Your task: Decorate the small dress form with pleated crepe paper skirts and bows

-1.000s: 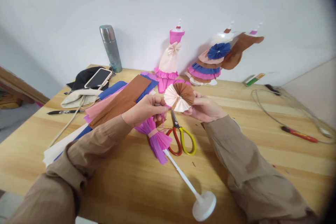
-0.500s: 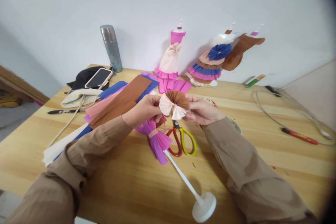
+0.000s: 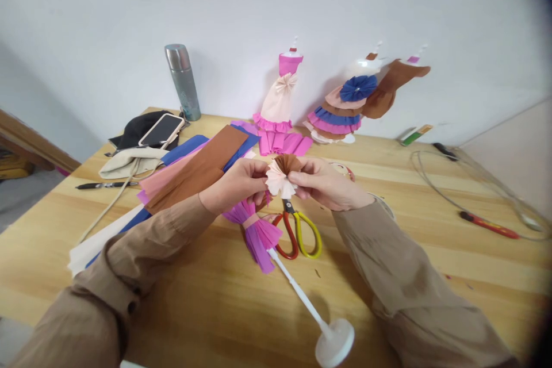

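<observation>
A pleated paper rosette, half brown and half pale cream, is held up over the table between my two hands. My left hand pinches its left edge. On the other side my right hand grips it, the thumb lying over the front near the centre. Just below, scissors with one red and one yellow handle lie on the wood, their blades partly hidden. Left of them a small stand with a white round base lies on its side, wearing a pink and purple paper dress.
Several strips of coloured crepe paper spread to the left, near a phone and a pen. A metal flask and dressed mini mannequins stand by the wall. A cable and red screwdriver-like tool lie right.
My right thumb has moved inward over the rosette's front, covering its centre. The rosette looks more bunched than before, and the view has shifted slightly.
</observation>
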A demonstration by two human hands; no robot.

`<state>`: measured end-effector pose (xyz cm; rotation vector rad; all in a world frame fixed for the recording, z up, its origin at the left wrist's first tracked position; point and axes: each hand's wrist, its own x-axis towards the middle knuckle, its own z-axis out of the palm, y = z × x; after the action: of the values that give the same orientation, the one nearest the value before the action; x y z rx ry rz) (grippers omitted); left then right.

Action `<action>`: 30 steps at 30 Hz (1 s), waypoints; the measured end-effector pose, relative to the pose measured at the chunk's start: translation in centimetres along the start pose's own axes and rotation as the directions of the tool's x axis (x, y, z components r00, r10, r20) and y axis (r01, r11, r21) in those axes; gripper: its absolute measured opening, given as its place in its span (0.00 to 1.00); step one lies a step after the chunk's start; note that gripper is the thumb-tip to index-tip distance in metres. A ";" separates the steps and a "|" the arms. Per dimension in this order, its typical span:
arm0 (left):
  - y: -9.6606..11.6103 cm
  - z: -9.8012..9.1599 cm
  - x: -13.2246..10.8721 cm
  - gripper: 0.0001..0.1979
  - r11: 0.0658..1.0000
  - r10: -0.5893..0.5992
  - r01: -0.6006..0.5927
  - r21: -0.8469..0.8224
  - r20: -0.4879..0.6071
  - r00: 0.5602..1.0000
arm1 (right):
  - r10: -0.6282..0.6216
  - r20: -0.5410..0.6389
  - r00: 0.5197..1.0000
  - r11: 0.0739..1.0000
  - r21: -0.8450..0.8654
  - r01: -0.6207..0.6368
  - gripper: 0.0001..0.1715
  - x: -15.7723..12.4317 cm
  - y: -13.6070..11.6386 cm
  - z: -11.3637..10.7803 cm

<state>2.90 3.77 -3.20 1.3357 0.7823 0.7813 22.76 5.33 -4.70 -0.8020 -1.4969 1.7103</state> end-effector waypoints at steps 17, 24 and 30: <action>1.1 0.3 -1.0 0.12 0.998 0.016 -0.020 -0.063 -0.077 0.997 | -0.155 0.099 0.983 0.981 0.131 0.141 0.19 -1.4 -1.7 -1.6; 1.2 0.5 -1.2 0.09 0.999 0.007 -0.013 -0.045 -0.112 0.994 | -0.063 0.012 0.998 0.928 0.367 0.054 0.16 0.0 0.3 -1.3; 1.0 0.3 -1.1 0.09 1.000 -0.014 0.012 -0.017 -0.146 0.989 | 0.090 -0.030 0.996 0.896 0.438 -0.068 0.11 0.5 0.6 -0.2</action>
<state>2.51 2.76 -2.15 1.2680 0.8979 0.8809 22.60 5.86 -5.36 -0.6611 -0.9960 1.9732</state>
